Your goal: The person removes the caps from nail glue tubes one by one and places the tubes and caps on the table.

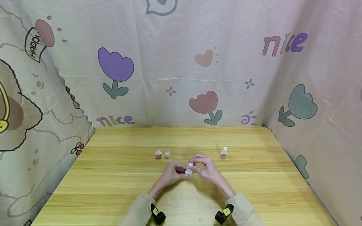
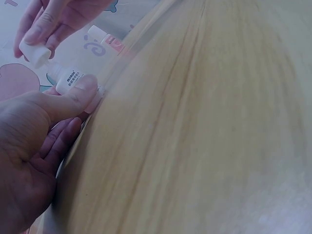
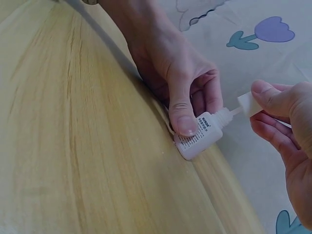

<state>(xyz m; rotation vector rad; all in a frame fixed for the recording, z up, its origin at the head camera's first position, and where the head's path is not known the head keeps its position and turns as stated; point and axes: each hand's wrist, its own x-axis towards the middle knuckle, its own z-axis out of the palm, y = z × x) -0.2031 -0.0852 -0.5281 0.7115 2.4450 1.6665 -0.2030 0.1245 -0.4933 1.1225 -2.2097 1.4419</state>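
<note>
My left hand [image 1: 170,174] holds a small white bottle [image 3: 200,139] by its sides, thumb across the dark-printed label. The bottle stands on the table, its threaded neck and thin nozzle bare in the right wrist view. Between thumb and fingers, my right hand [image 1: 208,169] pinches a white cap [image 3: 249,104]. This cap is just off the nozzle tip, in line with it; whether the two touch, I cannot tell. From the left wrist side, the cap [image 2: 35,54] appears tilted above the bottle [image 2: 68,80].
Beyond my left hand stands a small bottle with a red-pink label [image 1: 158,154], a loose white cap [image 1: 167,154] beside it. Farther right is a similar bottle [image 1: 223,153] with its white cap on. A printed cloth [image 1: 169,62] hangs behind the wooden table [image 1: 113,188].
</note>
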